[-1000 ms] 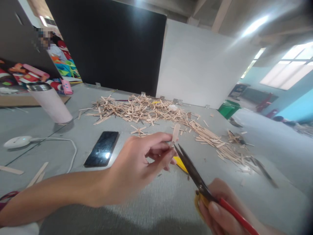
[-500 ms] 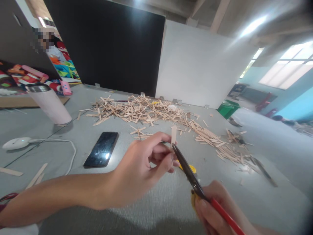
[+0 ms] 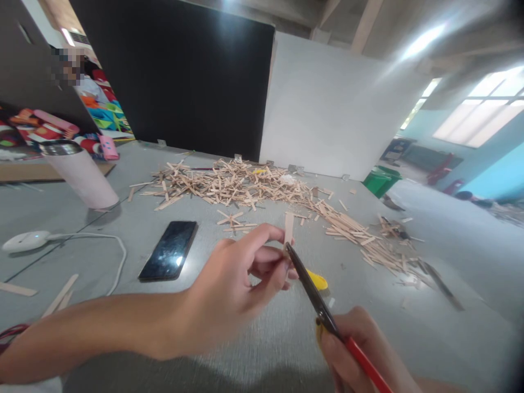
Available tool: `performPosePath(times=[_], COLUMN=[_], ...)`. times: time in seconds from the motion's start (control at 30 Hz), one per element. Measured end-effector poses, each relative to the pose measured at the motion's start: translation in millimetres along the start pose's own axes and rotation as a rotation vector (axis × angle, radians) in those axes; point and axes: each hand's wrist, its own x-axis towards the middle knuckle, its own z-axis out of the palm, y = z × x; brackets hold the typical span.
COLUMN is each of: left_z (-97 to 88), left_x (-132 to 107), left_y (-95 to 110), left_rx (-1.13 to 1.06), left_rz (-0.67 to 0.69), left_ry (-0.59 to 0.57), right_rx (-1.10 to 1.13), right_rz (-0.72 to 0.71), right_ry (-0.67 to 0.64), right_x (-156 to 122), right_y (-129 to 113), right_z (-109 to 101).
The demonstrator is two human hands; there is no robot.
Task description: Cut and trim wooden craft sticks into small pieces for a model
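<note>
My left hand [image 3: 241, 278] is closed, pinching a flat wooden craft stick [image 3: 289, 226] that points upward from its fingertips. My right hand [image 3: 350, 344] grips a pair of scissors [image 3: 307, 284] with long dark blades, a visible pivot and a red handle. The blade tips touch or nearly touch the stick's lower part beside my left fingertips; whether they cut into it is too fine to tell. Something yellow shows at my right fingers, its kind unclear. Behind the blades lies a yellow object [image 3: 318, 280] on the grey table [image 3: 262, 338].
A heap of wooden sticks [image 3: 229, 183] spreads across the back, trailing right towards a dark blade-like strip [image 3: 442, 284]. Left are a phone [image 3: 168, 251], a white corded device [image 3: 27, 240] and a pale bottle [image 3: 84, 174]. Black [image 3: 184, 76] and white [image 3: 327, 103] panels stand behind.
Both hands, the stick and the scissors have shifted very slightly left and down in view. The blades sit a little differently against the stick, and more of the yellow object shows.
</note>
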Motion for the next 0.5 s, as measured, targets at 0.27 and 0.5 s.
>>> performPosePath(times=[0.27, 0.5], left_z=[-2.7, -5.8], left_x=[2.4, 5.8], left_y=[-3.8, -4.0], left_rx=[0.115, 0.054], left_rz=[0.002, -0.066], left_ry=[0.017, -0.007], right_rx=[0.117, 0.200], right_rz=[0.107, 0.194], right_ry=[0.012, -0.134], right_x=[-6.4, -13.6], right_y=[7.9, 17.0], right_z=[1.4, -13.8])
